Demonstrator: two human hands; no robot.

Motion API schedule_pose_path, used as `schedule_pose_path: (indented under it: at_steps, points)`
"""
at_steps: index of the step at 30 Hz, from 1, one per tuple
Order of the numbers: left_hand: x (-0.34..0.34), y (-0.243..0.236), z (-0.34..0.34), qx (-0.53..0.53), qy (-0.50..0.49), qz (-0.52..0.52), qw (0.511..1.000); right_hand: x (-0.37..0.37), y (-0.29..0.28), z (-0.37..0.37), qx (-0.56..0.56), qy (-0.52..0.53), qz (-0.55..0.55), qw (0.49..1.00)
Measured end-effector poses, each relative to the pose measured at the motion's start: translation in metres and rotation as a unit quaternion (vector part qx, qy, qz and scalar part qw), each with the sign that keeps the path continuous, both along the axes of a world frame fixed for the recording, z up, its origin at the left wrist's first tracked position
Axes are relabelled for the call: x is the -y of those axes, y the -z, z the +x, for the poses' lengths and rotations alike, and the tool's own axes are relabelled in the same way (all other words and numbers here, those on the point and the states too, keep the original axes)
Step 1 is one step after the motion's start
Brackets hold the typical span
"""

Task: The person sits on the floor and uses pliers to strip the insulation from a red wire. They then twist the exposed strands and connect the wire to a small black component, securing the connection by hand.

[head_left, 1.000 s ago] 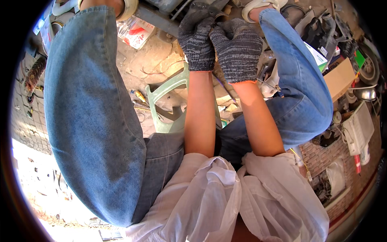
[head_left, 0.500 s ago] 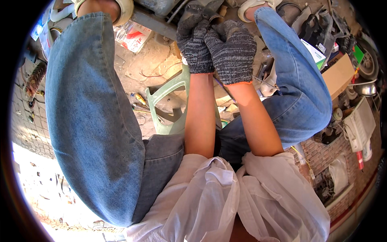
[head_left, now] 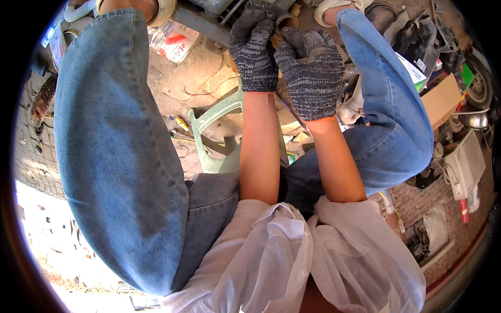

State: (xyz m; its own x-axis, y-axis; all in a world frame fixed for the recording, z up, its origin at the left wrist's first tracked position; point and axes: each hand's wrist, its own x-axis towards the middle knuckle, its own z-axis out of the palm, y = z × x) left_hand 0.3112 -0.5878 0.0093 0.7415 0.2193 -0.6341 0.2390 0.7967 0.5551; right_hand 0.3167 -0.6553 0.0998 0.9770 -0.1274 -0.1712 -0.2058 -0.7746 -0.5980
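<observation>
Both hands wear dark grey knitted gloves with orange cuffs. My left hand [head_left: 254, 55] is closed at the top middle, its fingers curled against a dark metal machine part; what exactly they grip is hidden. A short round tube end [head_left: 287, 22] of that part shows just right of these fingers. My right hand [head_left: 313, 73] is close beside it, a little lower, with fingers bent and pressed together below the tube end. Anything in its fingers is hidden by the glove.
A pale green plastic stool [head_left: 209, 125] stands between my legs. Left of my hands lies a clear bag with red print [head_left: 176, 43]. A yellow-handled tool [head_left: 182, 123] lies on the ground. At right are a cardboard box [head_left: 441, 99], a wheel [head_left: 477, 83] and a white appliance casing [head_left: 463, 164].
My right hand has moved right and slightly down, away from my left hand, opening a gap between the gloves. My left hand has shifted slightly up, and more of the tube end shows.
</observation>
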Motion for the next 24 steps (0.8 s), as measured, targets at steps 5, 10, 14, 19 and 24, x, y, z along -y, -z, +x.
schedule_pose_path:
  at_steps: [5, 10, 14, 19, 24]
  points:
    - [-0.004, -0.003, 0.001, -0.017, 0.033, -0.008, 0.999, -0.005, 0.01, -0.005, -0.032, 0.069, 0.032, 0.997]
    - [-0.003, 0.021, -0.005, 0.063, -0.009, -0.006, 0.998, -0.005, 0.009, -0.003, -0.007, 0.025, -0.023, 0.999]
    - [-0.003, 0.008, -0.003, 0.006, 0.018, 0.021, 1.0, -0.007, 0.008, -0.001, -0.03, 0.056, 0.008, 0.998]
    - [-0.004, 0.001, -0.001, -0.008, 0.035, 0.031, 0.999, -0.004, 0.011, -0.001, -0.014, 0.034, -0.012, 0.999]
    - [0.0, 0.015, -0.003, 0.052, -0.025, -0.009, 0.998, -0.006, 0.011, -0.001, -0.014, 0.035, -0.006, 0.999]
